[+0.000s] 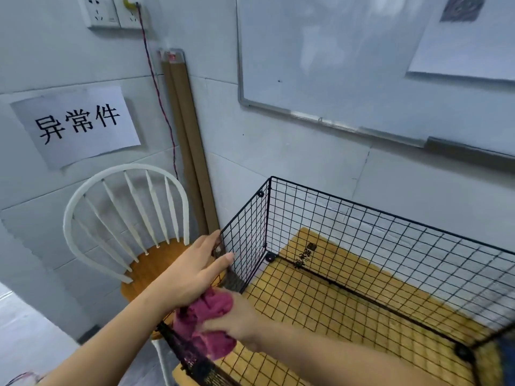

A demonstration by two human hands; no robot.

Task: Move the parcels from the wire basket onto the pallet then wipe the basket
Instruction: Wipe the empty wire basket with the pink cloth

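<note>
Right hand clutches bunched magenta cloth on wire basket left rim, near end. Left hand grips same rim just beyond cloth. Rim's long axis runs away toward wall; right hand likely wipes. No parcels visible inside.

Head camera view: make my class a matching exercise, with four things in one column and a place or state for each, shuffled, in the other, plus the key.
1. left hand
2. right hand
3. chair
4. whiteboard

A. on the wall above the wire basket
B. grips the magenta cloth
C. holds the basket's top corner
D. stands left of the basket

Pairs: 1-C, 2-B, 3-D, 4-A
</note>
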